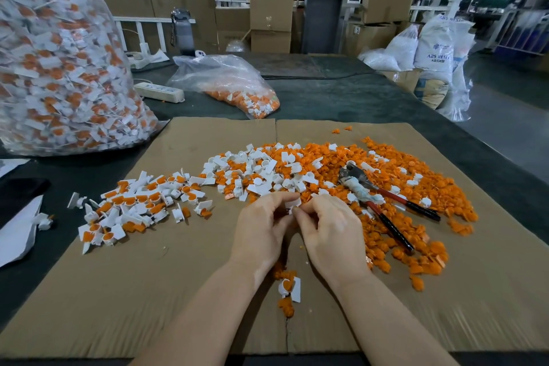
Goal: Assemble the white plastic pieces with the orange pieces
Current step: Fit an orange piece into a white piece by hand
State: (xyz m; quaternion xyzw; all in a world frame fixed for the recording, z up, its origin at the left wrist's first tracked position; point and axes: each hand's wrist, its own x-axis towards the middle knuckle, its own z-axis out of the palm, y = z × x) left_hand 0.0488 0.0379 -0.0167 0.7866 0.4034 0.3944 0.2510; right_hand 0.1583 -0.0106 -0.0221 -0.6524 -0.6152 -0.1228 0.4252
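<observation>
A: Between both sets of fingertips, one white plastic piece (293,203). The left hand (261,229) and right hand (329,232) meet over it, fingers curled and pinching it from either side. Something small and dark shows at the left fingers; cannot tell what.

B: Noted. Orange part in the pinch?

A: Cannot tell; the fingers cover that spot.

B: Stock beyond the fingers?

A: Directly past the fingertips, the mixed heap of white pieces (261,169). Past and right of the right fingers, the orange pieces (416,187), spread wide on the cardboard sheet (184,291).

B: Finished units?

A: Left of the left fingers, a loose pile of assembled pieces (139,205), white bodies with orange inserts. One more assembled piece (289,288) lies behind the fingers, between the wrists, with a few orange bits beside it.

B: Tools?

A: Pliers (383,199), red and black handles, right of the right fingers, lying on the orange heap. Jaw end points away; a pale wrap sits round the middle.

B: Further out?

A: Far left of the fingers, a large clear bag (53,62) packed with assembled units. Well past the fingers, a smaller clear bag (228,83) holding orange and white parts, and a white power strip (159,92) between the two bags. All rest on the dark tabletop (341,98).
</observation>
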